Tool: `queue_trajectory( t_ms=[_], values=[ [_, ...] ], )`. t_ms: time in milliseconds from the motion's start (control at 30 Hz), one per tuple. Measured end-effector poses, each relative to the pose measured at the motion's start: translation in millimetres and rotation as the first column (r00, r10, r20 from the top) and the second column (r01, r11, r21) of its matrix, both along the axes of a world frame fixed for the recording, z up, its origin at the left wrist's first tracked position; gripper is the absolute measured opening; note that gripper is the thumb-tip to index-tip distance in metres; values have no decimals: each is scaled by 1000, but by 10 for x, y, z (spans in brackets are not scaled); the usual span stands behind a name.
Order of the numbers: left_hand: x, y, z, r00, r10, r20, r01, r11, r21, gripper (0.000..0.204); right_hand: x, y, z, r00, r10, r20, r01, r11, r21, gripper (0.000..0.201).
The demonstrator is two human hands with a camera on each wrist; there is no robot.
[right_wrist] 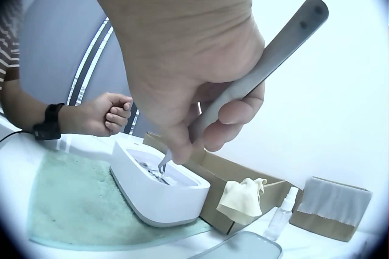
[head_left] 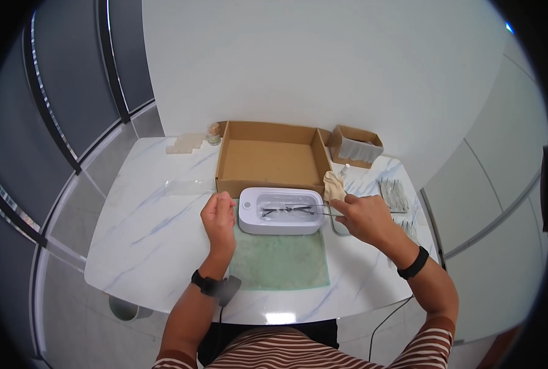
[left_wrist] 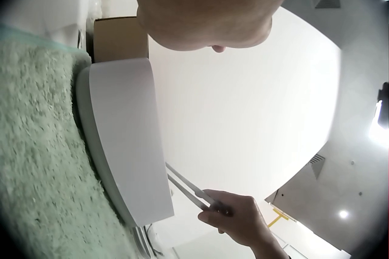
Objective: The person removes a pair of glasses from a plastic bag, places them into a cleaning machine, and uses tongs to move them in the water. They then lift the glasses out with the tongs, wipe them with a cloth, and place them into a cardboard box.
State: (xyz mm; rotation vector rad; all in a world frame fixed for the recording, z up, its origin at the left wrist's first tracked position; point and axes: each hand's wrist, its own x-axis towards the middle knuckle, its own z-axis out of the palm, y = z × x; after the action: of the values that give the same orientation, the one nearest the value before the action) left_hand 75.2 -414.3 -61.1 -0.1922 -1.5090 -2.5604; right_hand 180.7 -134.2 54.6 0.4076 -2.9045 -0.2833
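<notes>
My right hand [head_left: 367, 218] grips long metal tweezers [right_wrist: 261, 68] between thumb and fingers. Their prongs reach over the right rim into the tub of a white ultrasonic cleaner [head_left: 280, 228]. In the tub lies a dark, thin-framed item [head_left: 270, 211] that looks like eyeglasses, and the tweezer tips overlap it. Left of the cleaner, my left hand [head_left: 219, 218] is raised with its fingers curled in and nothing held; the right wrist view shows that curled left hand [right_wrist: 104, 114] beyond the cleaner. Under the cleaner is a green cloth [head_left: 280, 261].
Behind the cleaner stands an open cardboard box [head_left: 274, 157] with a cream cloth [head_left: 333, 186] over its corner. A spray bottle [right_wrist: 281, 215], a shallow tray [right_wrist: 246, 248] and a smaller box [head_left: 355, 147] are to the right. Toothpicks in a jar [head_left: 213, 134] stand back left.
</notes>
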Motion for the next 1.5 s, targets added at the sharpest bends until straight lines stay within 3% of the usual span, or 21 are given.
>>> queue_trajectory(
  t_ms=[333,500,567,667,767,867,1000,1067,1167,1500],
  values=[
    [20,0,32,1000,14,-12,-13,998,54,30,-9,196,295,995,19,102,-8,994,-105,37],
    [-33,3,36,1000,15,-10,-15,998,59,31,-148,255,317,967,29,252,10,988,-152,39],
    [-103,35,53,993,108,41,-107,994,-16,33,-180,236,319,964,35,265,4,990,-144,38],
    [-261,79,175,990,106,92,-100,993,-67,35,-208,227,340,956,34,290,4,991,-131,37],
    [-417,75,264,994,107,12,-105,988,-116,34,-239,270,313,960,45,276,-14,993,-116,37],
    [-481,83,401,993,113,29,-113,993,-20,34,-263,298,285,961,50,272,-23,995,-99,37],
    [-546,87,328,992,120,36,-118,992,-35,38,-312,247,284,928,-22,372,57,995,-83,37],
    [-607,74,107,989,123,-76,-139,950,-278,42,-324,240,253,925,-23,380,65,993,-99,37],
    [-545,55,-68,987,113,-114,-152,894,-422,43,-346,248,187,924,-5,382,54,992,-118,36],
    [-422,11,-14,988,126,-92,-150,924,-352,43,-356,248,150,962,-1,273,36,992,-122,32]
  ],
)
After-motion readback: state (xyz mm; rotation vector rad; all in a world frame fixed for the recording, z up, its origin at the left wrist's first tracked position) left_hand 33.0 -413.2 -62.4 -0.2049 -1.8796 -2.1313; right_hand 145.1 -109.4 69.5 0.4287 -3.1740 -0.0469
